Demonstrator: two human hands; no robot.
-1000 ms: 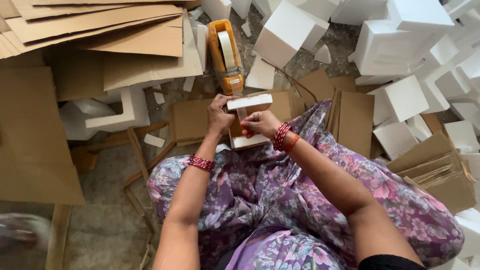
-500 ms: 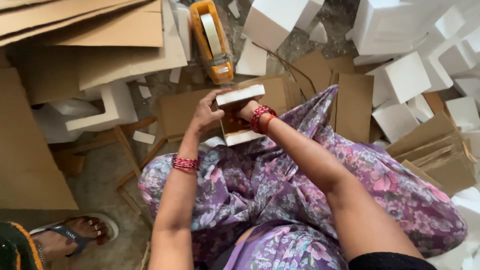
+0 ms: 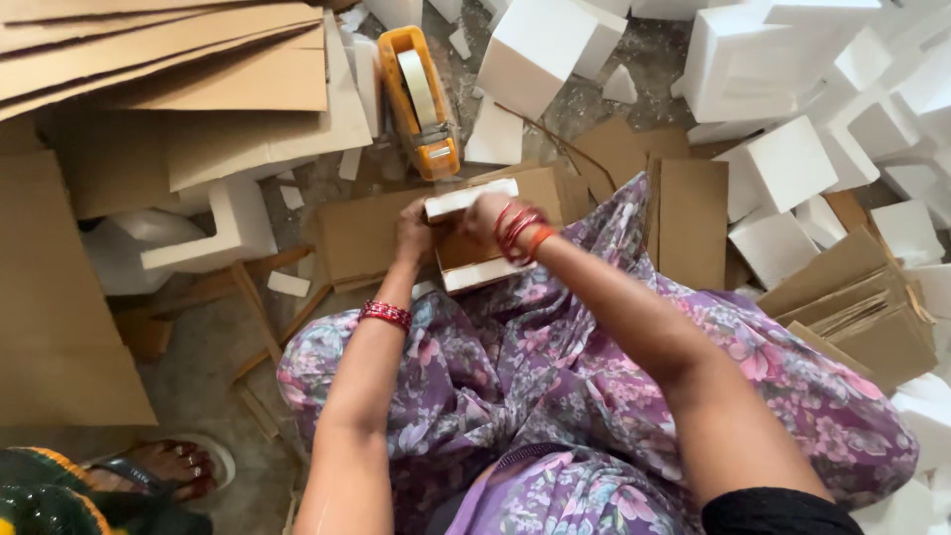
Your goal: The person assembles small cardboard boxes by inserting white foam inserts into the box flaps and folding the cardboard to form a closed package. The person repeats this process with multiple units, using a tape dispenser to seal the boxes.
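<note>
A small cardboard piece with white foam strips at its top and bottom edges (image 3: 472, 260) rests on my lap, over purple flowered cloth. My left hand (image 3: 416, 230) grips its left side. My right hand (image 3: 488, 213), with red bangles at the wrist, is curled over its upper right part, near the top foam strip (image 3: 466, 196). The fingers of both hands are partly hidden by the piece.
An orange tape dispenser (image 3: 421, 99) lies just beyond my hands. Flat cardboard sheets (image 3: 178, 69) pile at upper left. White foam blocks (image 3: 783, 163) crowd the right and top. Another person's sandalled foot (image 3: 168, 466) shows at lower left.
The view has shifted slightly, and the sandalled foot has come into sight at lower left. My hands stay on the cardboard and foam piece, with only small movement.
</note>
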